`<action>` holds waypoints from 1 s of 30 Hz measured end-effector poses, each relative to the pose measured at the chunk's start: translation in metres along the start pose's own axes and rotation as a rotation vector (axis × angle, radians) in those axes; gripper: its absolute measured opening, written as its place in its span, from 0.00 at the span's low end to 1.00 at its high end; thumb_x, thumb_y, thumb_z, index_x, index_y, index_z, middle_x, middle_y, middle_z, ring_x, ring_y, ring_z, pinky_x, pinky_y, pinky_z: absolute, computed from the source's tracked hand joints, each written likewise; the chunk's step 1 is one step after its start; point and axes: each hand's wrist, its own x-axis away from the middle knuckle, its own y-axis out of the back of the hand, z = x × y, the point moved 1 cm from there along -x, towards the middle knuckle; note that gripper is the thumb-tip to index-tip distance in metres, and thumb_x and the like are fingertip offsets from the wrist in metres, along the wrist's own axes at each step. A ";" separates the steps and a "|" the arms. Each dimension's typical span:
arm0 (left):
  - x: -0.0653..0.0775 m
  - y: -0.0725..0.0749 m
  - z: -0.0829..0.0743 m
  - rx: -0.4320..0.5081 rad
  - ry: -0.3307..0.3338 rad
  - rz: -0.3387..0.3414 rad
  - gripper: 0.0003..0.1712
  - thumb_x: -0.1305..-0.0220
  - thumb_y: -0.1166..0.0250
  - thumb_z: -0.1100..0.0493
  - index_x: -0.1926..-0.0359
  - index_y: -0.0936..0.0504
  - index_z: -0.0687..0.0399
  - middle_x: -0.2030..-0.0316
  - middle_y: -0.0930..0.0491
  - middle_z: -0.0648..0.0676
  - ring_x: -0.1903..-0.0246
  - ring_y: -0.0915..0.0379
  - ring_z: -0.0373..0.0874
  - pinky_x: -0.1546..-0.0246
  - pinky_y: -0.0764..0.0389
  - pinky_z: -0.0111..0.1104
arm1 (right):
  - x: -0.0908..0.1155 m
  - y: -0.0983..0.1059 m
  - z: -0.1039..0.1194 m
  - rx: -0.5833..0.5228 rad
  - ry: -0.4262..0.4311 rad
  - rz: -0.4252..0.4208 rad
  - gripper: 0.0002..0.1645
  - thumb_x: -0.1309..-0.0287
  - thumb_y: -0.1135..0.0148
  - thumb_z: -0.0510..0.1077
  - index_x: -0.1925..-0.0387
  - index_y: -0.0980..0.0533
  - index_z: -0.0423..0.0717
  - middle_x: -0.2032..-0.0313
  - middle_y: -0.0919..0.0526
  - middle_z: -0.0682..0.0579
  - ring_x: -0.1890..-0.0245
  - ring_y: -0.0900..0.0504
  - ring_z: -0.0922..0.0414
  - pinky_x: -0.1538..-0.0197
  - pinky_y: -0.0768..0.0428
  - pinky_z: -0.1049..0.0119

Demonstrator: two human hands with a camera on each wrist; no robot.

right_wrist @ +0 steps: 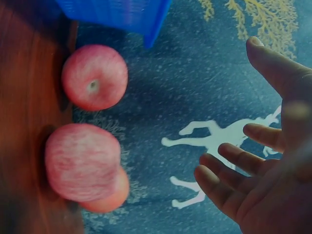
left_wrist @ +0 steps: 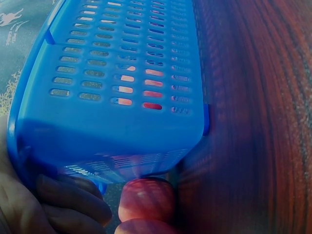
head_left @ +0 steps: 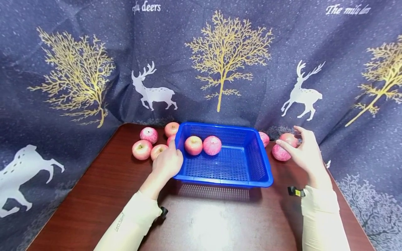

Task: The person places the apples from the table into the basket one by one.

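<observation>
A blue plastic basket point(head_left: 224, 182) with slotted walls stands on the table, with a yellowish-red apple point(head_left: 193, 145) and a pinker apple point(head_left: 212, 145) inside. My left hand point(head_left: 169, 162) grips its left rim; in the left wrist view the curled fingers point(left_wrist: 73, 204) lie at the basket wall point(left_wrist: 107, 126). To the basket's right, my right hand point(head_left: 306, 150) hovers by a pink apple point(head_left: 281, 152) and a paler apple point(head_left: 288, 139). The right wrist view has this hand point(right_wrist: 263, 165) with fingers spread, holding nothing, apart from the striped apple point(right_wrist: 83, 163).
Several apples point(head_left: 142, 150) lie left of the basket, partly behind my left hand. Another apple point(head_left: 263, 138) sits close against the basket's right side. The brown wooden table point(head_left: 94, 195) meets a dark blue cloth point(head_left: 194, 97) printed with deer and trees at its back edge.
</observation>
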 end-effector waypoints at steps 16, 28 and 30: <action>0.001 0.000 0.000 -0.011 0.008 0.009 0.32 0.28 0.57 0.48 0.28 0.42 0.58 0.59 0.19 0.64 0.63 0.23 0.60 0.62 0.25 0.54 | -0.002 -0.018 -0.034 0.022 -0.007 0.008 0.51 0.50 0.29 0.64 0.31 0.35 0.44 0.38 0.33 0.35 0.39 0.35 0.40 0.42 0.36 0.40; 0.002 0.000 -0.001 -0.010 0.010 -0.002 0.30 0.27 0.56 0.47 0.31 0.40 0.56 0.59 0.19 0.63 0.63 0.23 0.60 0.63 0.25 0.54 | 0.003 -0.025 -0.048 0.088 -0.067 0.067 0.51 0.51 0.31 0.70 0.32 0.35 0.49 0.39 0.36 0.37 0.42 0.35 0.38 0.47 0.34 0.40; 0.002 0.000 -0.001 -0.010 0.009 0.000 0.30 0.27 0.56 0.47 0.31 0.41 0.57 0.60 0.19 0.63 0.64 0.23 0.60 0.63 0.25 0.54 | 0.003 -0.027 -0.051 0.098 -0.076 0.078 0.51 0.51 0.32 0.70 0.32 0.35 0.51 0.39 0.36 0.37 0.42 0.36 0.37 0.47 0.35 0.40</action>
